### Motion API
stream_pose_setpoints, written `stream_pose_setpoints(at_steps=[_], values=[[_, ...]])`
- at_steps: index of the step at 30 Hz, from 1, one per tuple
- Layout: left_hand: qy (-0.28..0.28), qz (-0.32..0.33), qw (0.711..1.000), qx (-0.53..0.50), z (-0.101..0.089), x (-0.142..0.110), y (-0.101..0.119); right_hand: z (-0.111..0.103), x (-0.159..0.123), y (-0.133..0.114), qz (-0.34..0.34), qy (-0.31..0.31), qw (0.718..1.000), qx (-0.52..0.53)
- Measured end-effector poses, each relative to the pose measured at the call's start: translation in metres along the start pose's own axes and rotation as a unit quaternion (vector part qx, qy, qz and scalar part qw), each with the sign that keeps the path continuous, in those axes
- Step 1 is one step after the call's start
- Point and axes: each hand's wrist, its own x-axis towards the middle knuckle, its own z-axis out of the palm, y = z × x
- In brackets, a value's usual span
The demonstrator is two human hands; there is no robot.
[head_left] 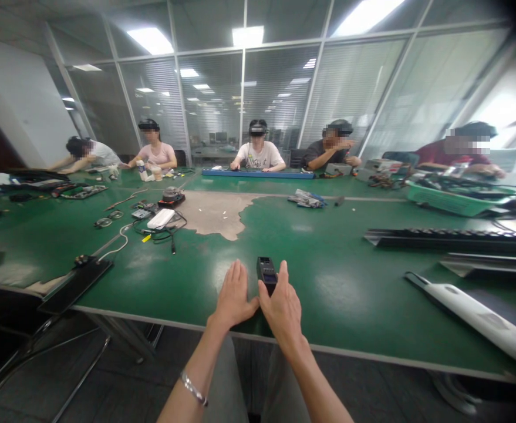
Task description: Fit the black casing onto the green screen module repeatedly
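We see one small, boxy black device (pixel 266 271) standing out dark against the green table (pixel 328 294), near its front edge, with a blue-violet patch on its upper face. Our right hand (pixel 285 305) is at its near end, thumb and fingers apart around it — we cannot tell whether that grip is clamped. Our left hand (pixel 235 298) lies just beside, its grip open and empty. Counting around us: one green basket (pixel 458 201), one blue bar (pixel 258 174), two long dark rails (pixel 451 238), one long white object (pixel 478 314) and five people across from us.
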Motion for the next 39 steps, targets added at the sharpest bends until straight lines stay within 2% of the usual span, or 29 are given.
stream_pose_setpoints(at_steps=[12, 21, 27, 32, 36, 39], values=[[0.004, 0.001, 1.000, 0.018, 0.001, 0.000, 0.001, 0.011, -0.011, 0.008, -0.020, 0.024, 1.000, -0.005], [-0.008, 0.001, 1.000, 0.018, -0.003, -0.001, 0.002, 0.010, -0.006, 0.009, -0.037, 0.034, 0.998, 0.028], [-0.010, 0.001, 1.000, 0.019, -0.004, -0.002, 0.003, 0.008, -0.004, 0.007, -0.009, 0.002, 1.000, 0.014], [-0.024, 0.009, 0.999, 0.022, -0.006, -0.003, 0.003, 0.001, 0.004, 0.002, 0.002, 0.003, 0.999, 0.033], [-0.030, 0.006, 0.999, 0.027, -0.006, -0.002, 0.004, -0.011, 0.016, -0.003, -0.001, 0.041, 0.996, 0.074], [-0.023, 0.002, 0.999, 0.031, -0.004, -0.001, 0.004, -0.023, 0.023, 0.002, 0.003, 0.079, 0.992, 0.101]])
